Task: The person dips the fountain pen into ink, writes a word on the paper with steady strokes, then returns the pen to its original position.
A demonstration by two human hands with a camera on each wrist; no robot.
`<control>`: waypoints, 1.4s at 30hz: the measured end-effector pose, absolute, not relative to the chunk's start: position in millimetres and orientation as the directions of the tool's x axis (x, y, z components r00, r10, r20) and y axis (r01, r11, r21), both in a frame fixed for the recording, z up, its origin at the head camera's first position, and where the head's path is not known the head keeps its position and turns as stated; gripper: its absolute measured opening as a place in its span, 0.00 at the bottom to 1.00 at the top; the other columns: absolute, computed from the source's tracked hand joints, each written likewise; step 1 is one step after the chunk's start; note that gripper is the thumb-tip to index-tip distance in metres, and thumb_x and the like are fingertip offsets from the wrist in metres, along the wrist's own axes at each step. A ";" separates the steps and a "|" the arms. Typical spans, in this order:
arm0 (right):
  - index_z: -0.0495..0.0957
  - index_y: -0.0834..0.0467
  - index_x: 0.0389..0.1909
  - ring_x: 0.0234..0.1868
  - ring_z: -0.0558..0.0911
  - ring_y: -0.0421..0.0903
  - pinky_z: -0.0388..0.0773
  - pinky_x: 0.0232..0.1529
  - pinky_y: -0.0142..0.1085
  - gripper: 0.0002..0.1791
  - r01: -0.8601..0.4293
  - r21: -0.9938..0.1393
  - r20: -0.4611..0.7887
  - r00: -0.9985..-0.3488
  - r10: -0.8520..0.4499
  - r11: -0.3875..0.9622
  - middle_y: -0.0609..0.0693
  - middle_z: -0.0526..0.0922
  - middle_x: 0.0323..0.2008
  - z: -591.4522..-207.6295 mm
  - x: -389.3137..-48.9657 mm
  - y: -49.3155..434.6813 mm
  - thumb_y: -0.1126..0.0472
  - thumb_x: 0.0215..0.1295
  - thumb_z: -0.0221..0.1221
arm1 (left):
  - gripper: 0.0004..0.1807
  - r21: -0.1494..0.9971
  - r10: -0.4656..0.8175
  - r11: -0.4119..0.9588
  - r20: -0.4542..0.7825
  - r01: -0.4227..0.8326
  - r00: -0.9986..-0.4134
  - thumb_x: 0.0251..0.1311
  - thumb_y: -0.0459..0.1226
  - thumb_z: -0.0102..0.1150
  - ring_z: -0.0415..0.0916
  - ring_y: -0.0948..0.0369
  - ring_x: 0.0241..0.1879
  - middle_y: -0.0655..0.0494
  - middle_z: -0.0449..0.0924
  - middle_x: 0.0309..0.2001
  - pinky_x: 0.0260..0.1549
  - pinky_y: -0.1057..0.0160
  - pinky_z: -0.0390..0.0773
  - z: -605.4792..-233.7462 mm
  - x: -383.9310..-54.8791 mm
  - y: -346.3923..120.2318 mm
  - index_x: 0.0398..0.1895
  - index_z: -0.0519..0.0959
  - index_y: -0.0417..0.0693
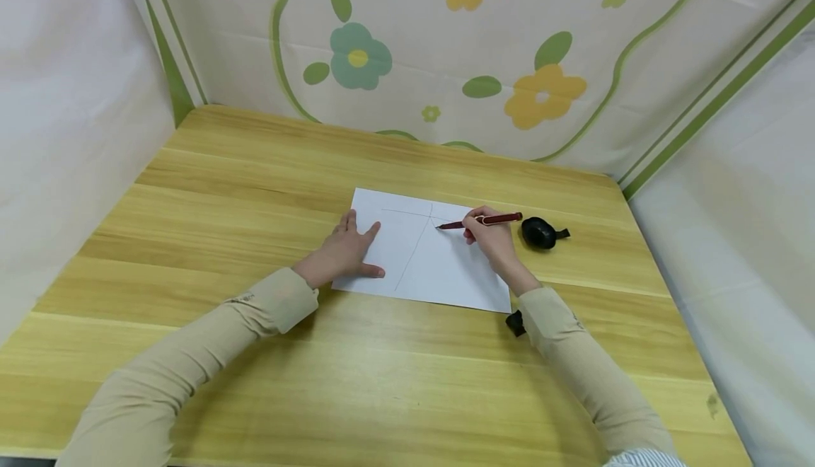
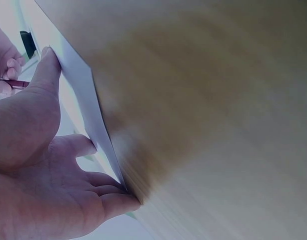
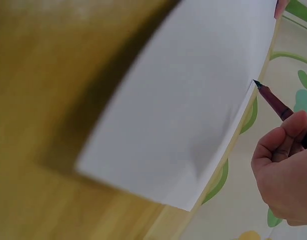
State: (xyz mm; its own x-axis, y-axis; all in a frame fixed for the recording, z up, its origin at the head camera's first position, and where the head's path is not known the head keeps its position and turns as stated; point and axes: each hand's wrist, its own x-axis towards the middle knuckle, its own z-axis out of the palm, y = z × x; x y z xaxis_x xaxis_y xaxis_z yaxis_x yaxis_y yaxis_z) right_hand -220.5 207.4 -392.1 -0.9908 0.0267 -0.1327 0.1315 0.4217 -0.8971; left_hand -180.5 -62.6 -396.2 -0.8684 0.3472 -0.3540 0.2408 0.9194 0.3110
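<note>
A white sheet of paper (image 1: 446, 269) lies on the wooden table, bearing several thin lines: one across its upper part and others that cross it near the top middle. My left hand (image 1: 347, 249) rests on the sheet's left side with fingers and thumb spread; in the left wrist view the hand (image 2: 53, 185) lies along the paper's edge (image 2: 81, 80). Between thumb and fingers my right hand (image 1: 492, 235) pinches a dark red fountain pen (image 1: 503, 218). Its nib touches the paper near the crossing lines, and the right wrist view shows the pen (image 3: 274, 102) tilted, nib down.
A black rounded object (image 1: 538, 233) with a short strap sits right of the paper. Another small black piece (image 1: 516, 323) shows beside the right sleeve. The wooden table (image 1: 267, 170) meets a flowered cloth (image 1: 414, 49) at the back, with pale cloth at both sides.
</note>
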 end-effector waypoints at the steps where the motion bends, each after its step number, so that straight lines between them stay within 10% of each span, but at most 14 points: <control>1: 0.76 0.61 0.36 0.18 0.75 0.37 0.78 0.32 0.36 0.07 0.130 -0.898 -0.131 -0.991 0.026 0.421 0.44 0.77 0.18 -392.4 -220.1 207.9 0.62 0.61 0.54 | 0.53 0.313 0.347 0.919 -0.354 0.240 -0.868 0.53 0.58 0.62 0.32 0.34 0.72 0.24 0.31 0.71 0.67 0.41 0.54 -396.3 -180.6 -62.6 0.75 0.47 0.48; 42: 0.76 0.62 0.38 0.18 0.76 0.38 0.78 0.33 0.38 0.09 0.136 -0.883 -0.133 -0.990 0.038 0.449 0.44 0.77 0.18 -392.4 -205.7 218.8 0.61 0.60 0.55 | 0.54 0.308 0.335 0.923 -0.351 0.230 -0.875 0.52 0.58 0.62 0.32 0.34 0.73 0.24 0.31 0.71 0.68 0.41 0.52 -400.1 -182.7 -62.4 0.75 0.47 0.48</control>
State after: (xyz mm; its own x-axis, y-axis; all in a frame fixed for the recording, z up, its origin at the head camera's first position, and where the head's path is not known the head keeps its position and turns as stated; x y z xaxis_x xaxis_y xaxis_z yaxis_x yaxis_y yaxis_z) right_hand -205.7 218.8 -392.4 -0.9904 0.0383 -0.1329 0.1359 0.4490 -0.8831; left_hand -182.7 -62.4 -400.1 -0.8746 0.3346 -0.3510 0.2298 0.9234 0.3075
